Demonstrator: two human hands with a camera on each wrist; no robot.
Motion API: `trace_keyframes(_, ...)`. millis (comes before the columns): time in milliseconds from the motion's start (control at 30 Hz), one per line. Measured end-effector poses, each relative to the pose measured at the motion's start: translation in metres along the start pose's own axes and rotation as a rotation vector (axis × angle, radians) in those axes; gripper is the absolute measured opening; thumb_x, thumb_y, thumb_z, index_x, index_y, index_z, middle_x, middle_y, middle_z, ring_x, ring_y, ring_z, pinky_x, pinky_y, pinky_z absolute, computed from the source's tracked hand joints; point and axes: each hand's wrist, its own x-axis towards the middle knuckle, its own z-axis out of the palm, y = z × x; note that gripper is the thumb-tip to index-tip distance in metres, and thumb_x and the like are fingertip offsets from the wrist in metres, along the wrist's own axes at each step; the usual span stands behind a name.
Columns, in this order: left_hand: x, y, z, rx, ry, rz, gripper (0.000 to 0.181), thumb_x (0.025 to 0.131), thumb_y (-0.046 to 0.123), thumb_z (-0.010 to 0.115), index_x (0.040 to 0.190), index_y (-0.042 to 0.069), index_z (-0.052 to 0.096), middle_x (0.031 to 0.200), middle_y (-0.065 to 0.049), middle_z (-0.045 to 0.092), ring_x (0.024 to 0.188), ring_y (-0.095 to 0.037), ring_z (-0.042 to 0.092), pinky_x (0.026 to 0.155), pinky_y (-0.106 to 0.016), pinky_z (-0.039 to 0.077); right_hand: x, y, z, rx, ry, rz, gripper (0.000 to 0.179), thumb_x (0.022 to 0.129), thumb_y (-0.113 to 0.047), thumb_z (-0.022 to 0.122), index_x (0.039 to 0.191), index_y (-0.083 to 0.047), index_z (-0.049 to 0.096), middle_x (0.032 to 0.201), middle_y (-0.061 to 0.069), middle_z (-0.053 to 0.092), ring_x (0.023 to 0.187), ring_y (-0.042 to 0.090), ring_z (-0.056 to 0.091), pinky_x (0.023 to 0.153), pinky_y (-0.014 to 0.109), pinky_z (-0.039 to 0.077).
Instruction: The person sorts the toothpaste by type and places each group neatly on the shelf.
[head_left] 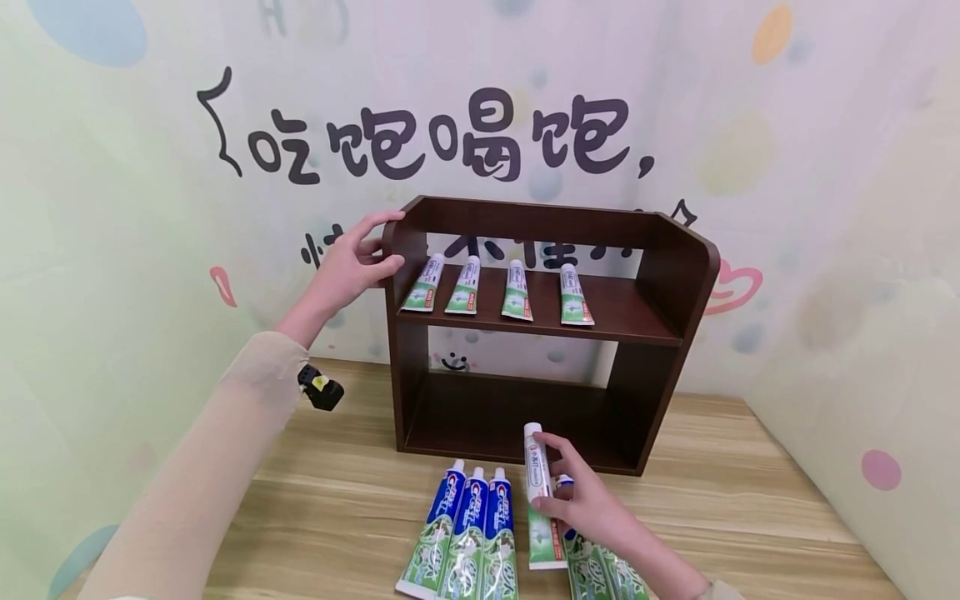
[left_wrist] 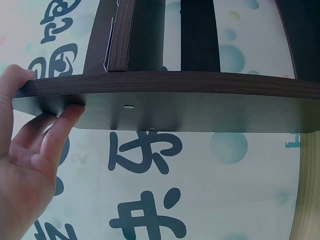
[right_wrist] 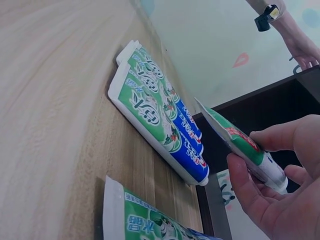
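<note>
My left hand [head_left: 347, 271] grips the upper left side of a dark brown two-tier shelf [head_left: 540, 218]. In the left wrist view its thumb and fingers lie on opposite faces of the side panel [left_wrist: 190, 107]. My right hand [head_left: 592, 504] pinches a white-and-green toothpaste tube [head_left: 537, 471], cap up, in front of the lower tier. The right wrist view shows this tube [right_wrist: 245, 145] between thumb and fingers, raised off the table. Several similar toothpaste tubes [head_left: 516, 292] lean in a spaced row on the upper tier.
Three blue-and-green toothpaste tubes [head_left: 468, 533] lie side by side on the wooden table [head_left: 322, 500], left of my right hand. More blue-and-green tubes [head_left: 592, 571] lie partly hidden beneath that hand. A printed wall [head_left: 480, 50] stands behind the shelf.
</note>
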Motion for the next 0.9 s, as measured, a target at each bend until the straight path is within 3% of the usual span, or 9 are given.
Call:
trace_keyframes(367, 0.000, 0.000, 0.000, -0.005, 0.001, -0.001, 0.056, 0.093, 0.016, 0.067, 0.141, 0.037, 0.048, 0.134, -0.018, 0.060, 0.106, -0.028, 0.067, 0.072, -0.025, 0.059, -0.001, -0.005, -0.003, -0.004, 0.004, -0.049, 0.080, 0.087, -0.006, 0.071, 0.151, -0.023, 0.026, 0.119, 0.026, 0.052, 0.083, 0.023, 0.065, 0.056, 0.033, 0.057)
trace_keyframes(667, -0.001, 0.001, 0.000, -0.008, -0.001, -0.004, 0.056, 0.093, 0.016, 0.066, 0.142, 0.038, 0.048, 0.135, -0.019, 0.059, 0.110, -0.032, 0.066, 0.073, -0.026, 0.059, -0.005, -0.010, -0.011, 0.022, -0.017, -0.087, 0.082, 0.088, -0.007, 0.071, 0.152, -0.026, 0.024, 0.126, 0.027, 0.052, 0.087, 0.024, 0.063, 0.059, 0.031, 0.057)
trace_keyframes(900, -0.001, 0.001, 0.000, -0.011, -0.004, 0.001, 0.058, 0.093, 0.015, 0.066, 0.145, 0.029, 0.045, 0.135, -0.020, 0.059, 0.109, -0.032, 0.066, 0.073, -0.026, 0.060, -0.007, -0.016, -0.014, 0.022, -0.013, -0.101, 0.083, 0.088, -0.008, 0.071, 0.153, -0.027, 0.024, 0.128, 0.028, 0.054, 0.088, 0.023, 0.063, 0.066, 0.032, 0.059)
